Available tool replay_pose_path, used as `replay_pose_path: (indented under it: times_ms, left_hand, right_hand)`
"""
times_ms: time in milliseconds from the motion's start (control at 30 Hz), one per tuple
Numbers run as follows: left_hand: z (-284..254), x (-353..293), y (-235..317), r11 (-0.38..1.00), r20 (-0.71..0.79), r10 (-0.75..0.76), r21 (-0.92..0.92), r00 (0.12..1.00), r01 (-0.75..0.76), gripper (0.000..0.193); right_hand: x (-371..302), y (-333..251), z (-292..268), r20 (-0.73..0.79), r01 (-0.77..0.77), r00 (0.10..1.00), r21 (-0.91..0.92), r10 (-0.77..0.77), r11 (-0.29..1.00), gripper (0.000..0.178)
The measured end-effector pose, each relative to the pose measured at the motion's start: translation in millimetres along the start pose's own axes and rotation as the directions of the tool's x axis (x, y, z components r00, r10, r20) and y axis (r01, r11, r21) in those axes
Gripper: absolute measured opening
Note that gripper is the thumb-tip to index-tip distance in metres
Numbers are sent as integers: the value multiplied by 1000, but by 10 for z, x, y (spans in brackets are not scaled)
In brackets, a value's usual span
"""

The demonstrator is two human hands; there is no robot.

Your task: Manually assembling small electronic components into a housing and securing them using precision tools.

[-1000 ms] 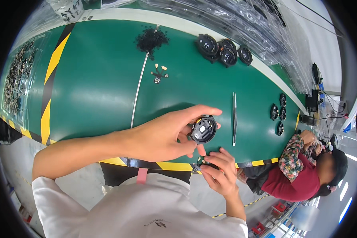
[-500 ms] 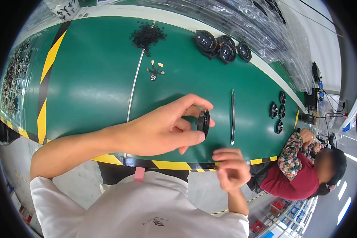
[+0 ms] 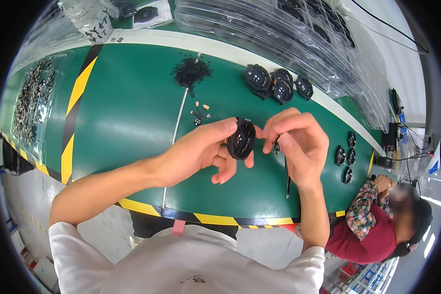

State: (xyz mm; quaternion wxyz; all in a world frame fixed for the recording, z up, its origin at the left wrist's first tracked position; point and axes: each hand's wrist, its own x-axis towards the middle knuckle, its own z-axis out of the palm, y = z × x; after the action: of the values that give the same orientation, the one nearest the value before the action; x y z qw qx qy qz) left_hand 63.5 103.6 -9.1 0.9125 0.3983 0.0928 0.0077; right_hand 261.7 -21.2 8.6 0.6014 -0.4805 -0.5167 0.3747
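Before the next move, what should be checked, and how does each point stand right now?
1. Left hand grips the black case: ok.
2. Right hand pinches a small part: ok.
3. Part held apart from the case: ok.
4. Tweezers in full view: not ok, the right hand hides some of them.
5. Which way round the part is: cannot tell, too small.
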Motion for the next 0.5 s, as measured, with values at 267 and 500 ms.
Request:
replay_pose_path:
  times_ms: [267,500]
  left_hand:
    - [-19,-2,77,994,-65,-75,76,995,79,65]
    - [-10,-8,99,990,-84,-106,87,991,113,68]
  right_hand:
    - [-41,127,-103,141,-148,985,416,98,897,8]
    - [-35,149,-107,183,-243,970,644,163,726,13]
